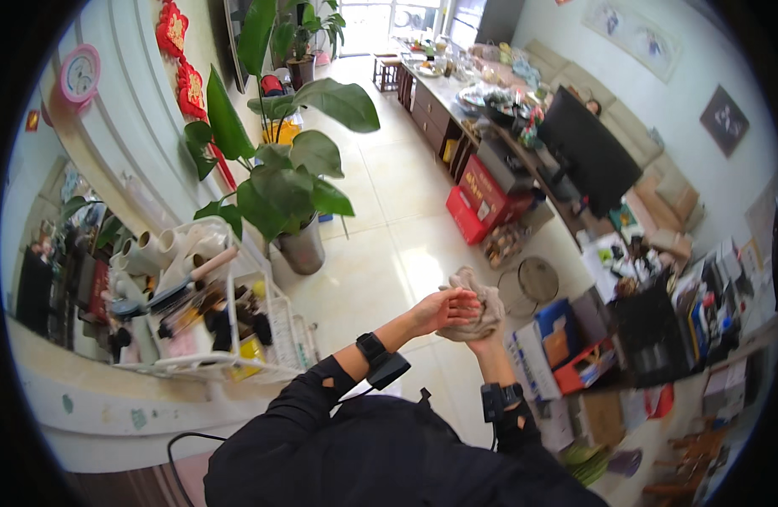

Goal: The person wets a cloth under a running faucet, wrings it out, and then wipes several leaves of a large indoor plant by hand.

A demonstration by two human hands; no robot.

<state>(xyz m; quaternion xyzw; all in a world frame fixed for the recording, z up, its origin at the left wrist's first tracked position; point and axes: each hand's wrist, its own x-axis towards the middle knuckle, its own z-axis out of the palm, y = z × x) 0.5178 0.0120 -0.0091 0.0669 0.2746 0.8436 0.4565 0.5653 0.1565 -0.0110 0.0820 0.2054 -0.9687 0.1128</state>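
Observation:
A crumpled beige cloth (490, 317) is bunched up in front of my body, above the tiled floor. My right hand (487, 342) is under and behind it; the cloth rests on that hand and hides most of its fingers. My left hand (446, 310) lies against the near left side of the cloth, fingers extended and slightly curled, palm partly showing. Whether the left fingers grip any of the cloth cannot be told. Both forearms wear black strapped devices.
On the left stand a potted plant (302, 247) and a white rack (234, 304) with rolls and brushes beside a mirror. To the right are red boxes (484, 196), a round wire-framed item (538, 279), open boxes of goods (585, 367) and a long cluttered table with a monitor (588, 152).

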